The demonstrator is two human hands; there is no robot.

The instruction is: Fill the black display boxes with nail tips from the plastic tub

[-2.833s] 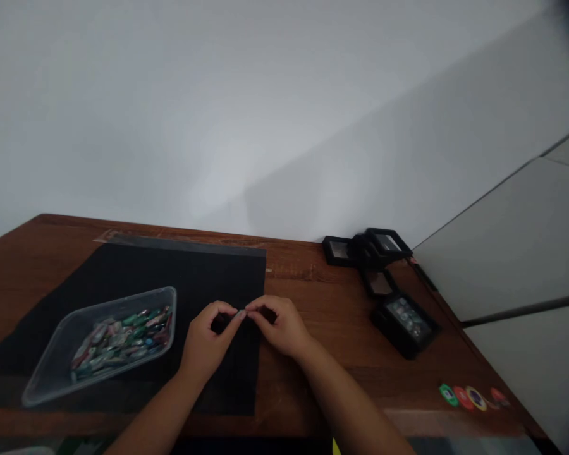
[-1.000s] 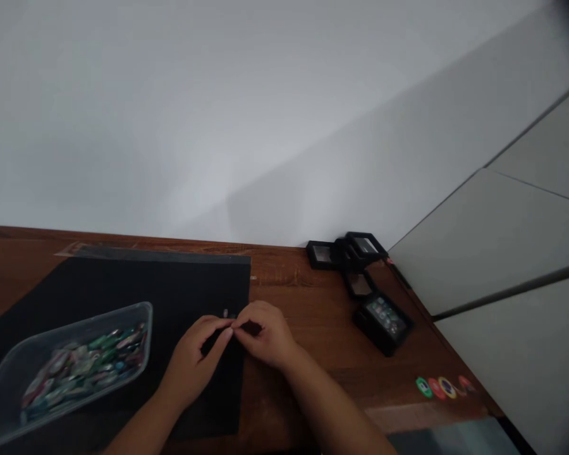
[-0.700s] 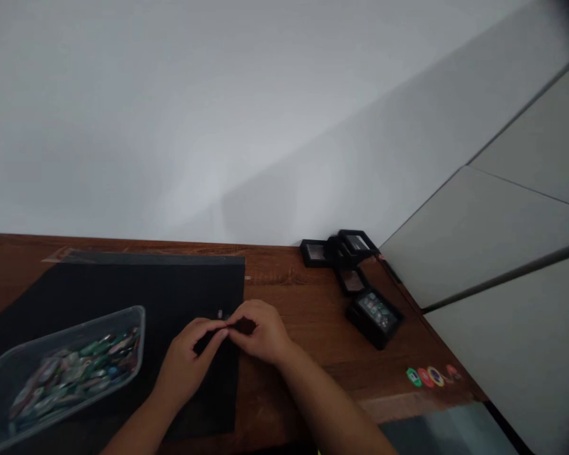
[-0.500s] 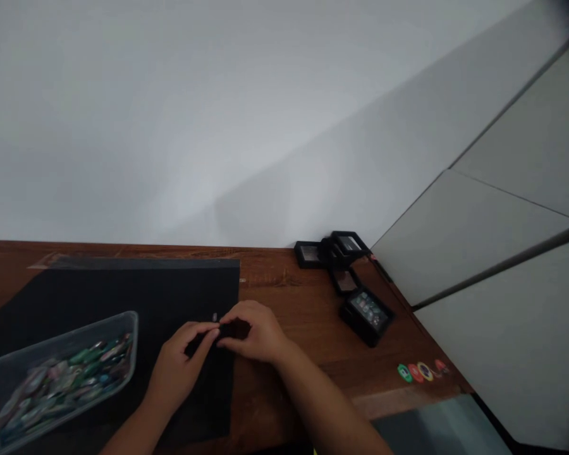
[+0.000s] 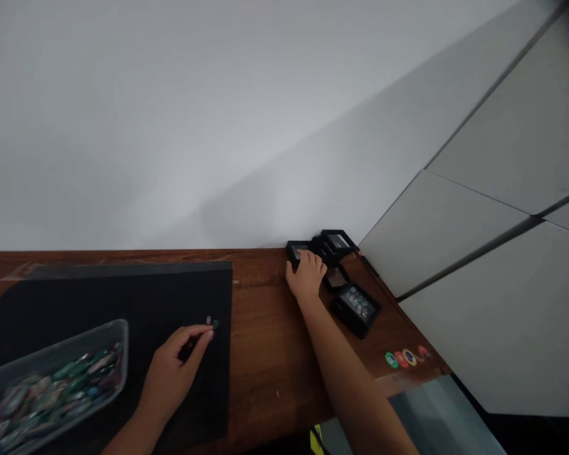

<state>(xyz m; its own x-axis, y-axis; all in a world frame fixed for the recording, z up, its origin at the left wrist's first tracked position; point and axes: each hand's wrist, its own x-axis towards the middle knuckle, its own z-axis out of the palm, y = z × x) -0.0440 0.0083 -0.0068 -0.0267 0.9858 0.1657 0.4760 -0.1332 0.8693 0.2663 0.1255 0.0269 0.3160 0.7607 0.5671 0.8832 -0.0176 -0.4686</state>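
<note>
My left hand (image 5: 173, 370) is closed in a pinch over the black mat, thumb and index finger on a small dark green stone (image 5: 215, 324). Just behind the fingertips lies a small pale purplish stone (image 5: 208, 320). My right hand (image 5: 308, 275) reaches to the back of the table, fingers apart, over the front of a small black display box (image 5: 293, 246). The fingers hide part of that box, so contact is hard to make out. To the left, a clear plastic tub (image 5: 123, 354) holds many polished stones (image 5: 66, 385), mostly green, pink and white.
Behind and right of my right hand are more black boxes (image 5: 339, 240) and a flat dark one (image 5: 336, 276). Nearer stands a box with stones under its window (image 5: 357, 303). Round coloured stickers (image 5: 409, 357) line the wooden table's right side, beside white cabinet panels (image 5: 455, 234).
My right hand has left the spot beside my left hand and moved to the boxes at the back right. The green stone now shows at my left fingertips. The view has shifted slightly.
</note>
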